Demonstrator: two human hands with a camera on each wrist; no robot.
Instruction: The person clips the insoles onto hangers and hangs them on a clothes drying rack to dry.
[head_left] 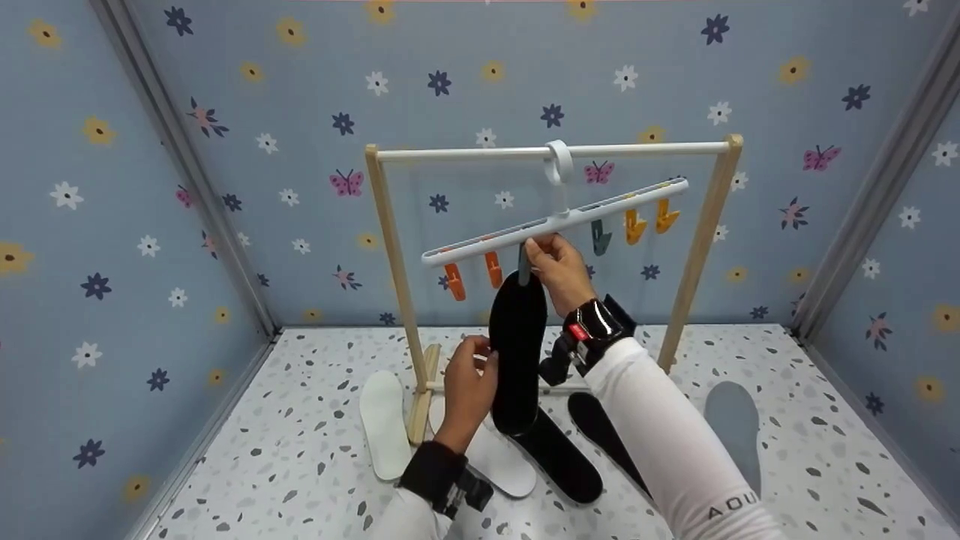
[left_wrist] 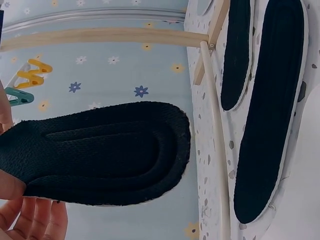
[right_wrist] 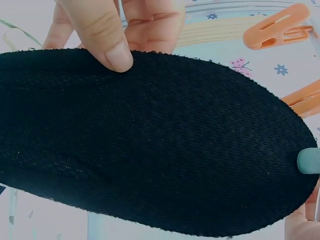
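A black insole [head_left: 517,352] hangs upright below the white clip hanger [head_left: 555,223], which tilts down to the left. My right hand [head_left: 561,274] pinches a dark green clip [head_left: 523,266] on the hanger. In the right wrist view that clip's tip [right_wrist: 309,161] lies over the insole's upper end. Lower down, my left hand [head_left: 469,394] holds the insole's left edge; the left wrist view shows its thumb on the insole's face [left_wrist: 110,155] and fingers behind. Orange clips [head_left: 454,282] hang left of the right hand. Another green clip [head_left: 601,238] and yellow clips [head_left: 634,227] hang to its right.
The hanger hooks over the white bar [head_left: 472,154] of a wooden-post rack [head_left: 396,262]. On the speckled surface lie a pale insole [head_left: 384,424], a white insole [head_left: 502,469], two black insoles [head_left: 562,457] and a grey insole [head_left: 731,412]. Patterned walls enclose the sides and back.
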